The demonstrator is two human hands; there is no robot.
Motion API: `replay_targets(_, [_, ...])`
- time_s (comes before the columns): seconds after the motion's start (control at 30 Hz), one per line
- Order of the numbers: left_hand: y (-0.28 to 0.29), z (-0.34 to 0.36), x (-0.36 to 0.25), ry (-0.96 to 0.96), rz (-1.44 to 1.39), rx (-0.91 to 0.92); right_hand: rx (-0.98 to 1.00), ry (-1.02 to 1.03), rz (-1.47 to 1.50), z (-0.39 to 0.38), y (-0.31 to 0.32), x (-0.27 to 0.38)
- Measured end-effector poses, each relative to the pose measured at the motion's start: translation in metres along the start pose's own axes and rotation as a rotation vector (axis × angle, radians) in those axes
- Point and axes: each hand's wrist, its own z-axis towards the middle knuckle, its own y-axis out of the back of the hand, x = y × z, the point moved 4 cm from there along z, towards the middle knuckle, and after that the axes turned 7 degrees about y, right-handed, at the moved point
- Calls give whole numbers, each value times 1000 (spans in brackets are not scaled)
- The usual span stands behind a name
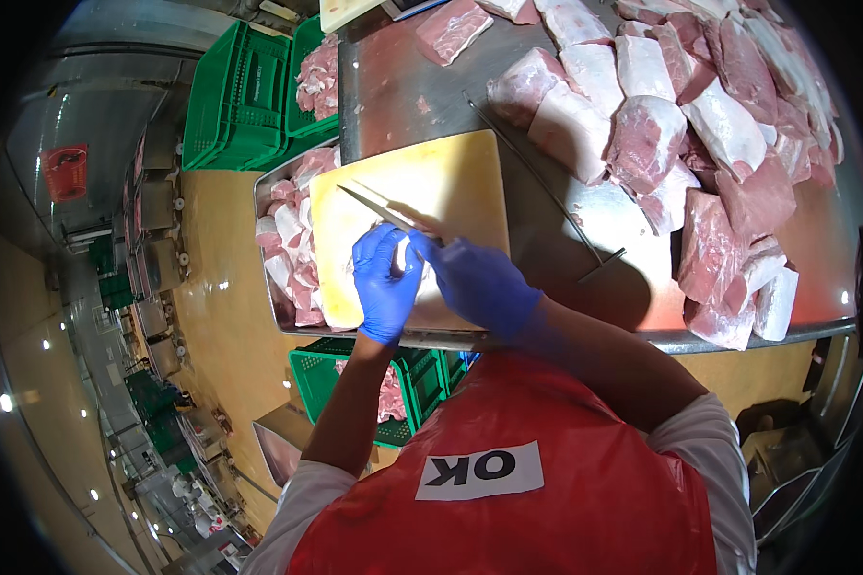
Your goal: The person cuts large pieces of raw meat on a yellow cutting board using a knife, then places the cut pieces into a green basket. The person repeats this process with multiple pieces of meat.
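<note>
A knife point(376, 208) is gripped in my right hand point(484, 287), its blade pointing up and to the left over the yellow-white cutting board point(465, 177). Just left of it, my left hand point(385, 287) is closed with bent fingers on a small pale piece of meat point(401, 255). The fingers partly cover this piece, so its full shape is hidden. Both hands wear blue gloves and meet near the knife's handle end. Along the board's left edge stands a metal tray point(262, 225) of cut meat chunks point(286, 235).
Large pale-pink meat slabs point(647, 144) are heaped on the right of the metal table point(393, 101). A thin metal rod with a crossbar point(547, 187) lies between heap and board. Green crates point(235, 96) stand far left; another green crate point(321, 379) with meat sits below the table edge.
</note>
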Motion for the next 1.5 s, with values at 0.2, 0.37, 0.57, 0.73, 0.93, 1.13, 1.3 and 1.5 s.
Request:
replay_targets(0.2, [1, 2, 3, -14, 11, 15, 301, -180, 49, -64, 75, 25])
replay_targets(0.37, [2, 0, 1, -11, -5, 10, 131, -113, 124, -38, 44, 15])
replay_targets(0.57, [2, 3, -1, 3, -4, 7, 156, -160, 139, -66, 55, 13])
replay_targets(0.73, [2, 0, -2, -7, -16, 19, 45, -92, 172, -25, 24, 6])
replay_targets(0.93, [2, 2, 0, -14, -2, 22, 248, -230, 133, -80, 56, 4])
replay_targets(1.13, [2, 1, -2, -16, -6, 17, 105, -70, 155, -8, 23, -1])
replay_targets(1.3, [3, 3, 1, -31, 1, 19, 183, -163, 174, -55, 47, 6])
replay_targets(1.5, [2, 0, -2, 2, 2, 10, 93, -99, 133, -23, 18, -3])
